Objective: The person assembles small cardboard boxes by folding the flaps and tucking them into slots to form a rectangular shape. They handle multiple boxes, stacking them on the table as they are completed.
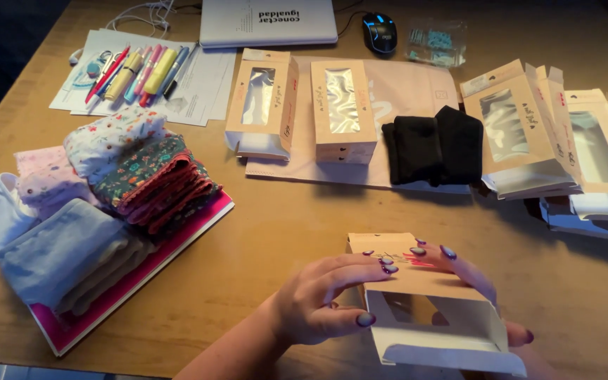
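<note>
Both hands, left (318,299) and right (476,281), grip closed on open flat box (431,317) at bench (283,211) near edge, folded cloths (107,204) at left edge, black cloth (434,148) mid-bench.

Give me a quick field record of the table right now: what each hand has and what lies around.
left hand: grips the near-left side of a flat cardboard box, fingertips on its top
right hand: mostly hidden behind the same box, fingers over its far edge
box state: open at the near end, window cutout showing
left of hands: folded cloths stacked on a pink folder
far side: two window boxes, black cloth, pens, mouse
right: flattened boxes
</note>
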